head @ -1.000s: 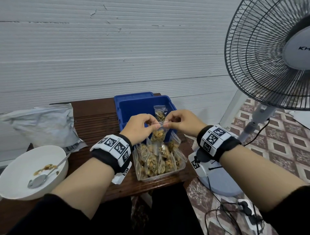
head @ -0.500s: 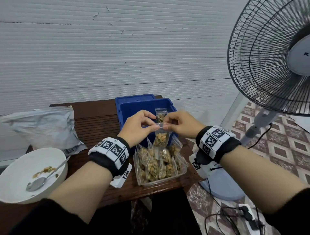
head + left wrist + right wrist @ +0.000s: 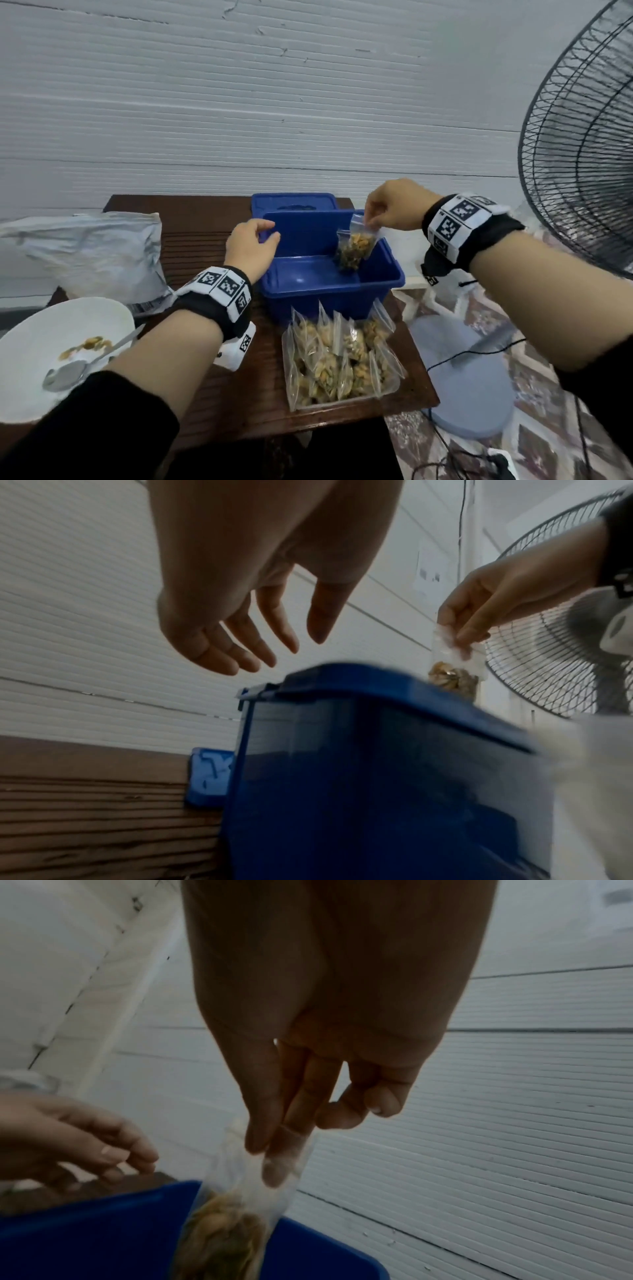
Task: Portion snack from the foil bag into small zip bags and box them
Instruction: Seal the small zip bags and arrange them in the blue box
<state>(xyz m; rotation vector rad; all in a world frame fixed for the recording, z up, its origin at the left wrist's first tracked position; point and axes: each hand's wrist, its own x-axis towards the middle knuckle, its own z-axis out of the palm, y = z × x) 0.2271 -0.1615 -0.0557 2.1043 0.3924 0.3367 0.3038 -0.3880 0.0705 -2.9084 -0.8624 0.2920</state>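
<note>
Zip bag (image 3: pixel 354 247) of snack hangs over the blue box (image 3: pixel 329 284) at the worktop's far right. From left: the bowl (image 3: pixel 41 342) keeps a few bits, your left hand (image 3: pixel 251 245) hovers spread and empty by the box rim, your right hand (image 3: pixel 390 209) pinches only the bag's top edge. That thin pinch could slip, dropping it outside. The clear tray (image 3: pixel 342 402) holds filled bags.

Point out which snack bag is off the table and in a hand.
The zip bag pinched by the right hand over the blue box; the other bags sit in a clear tray.
</note>
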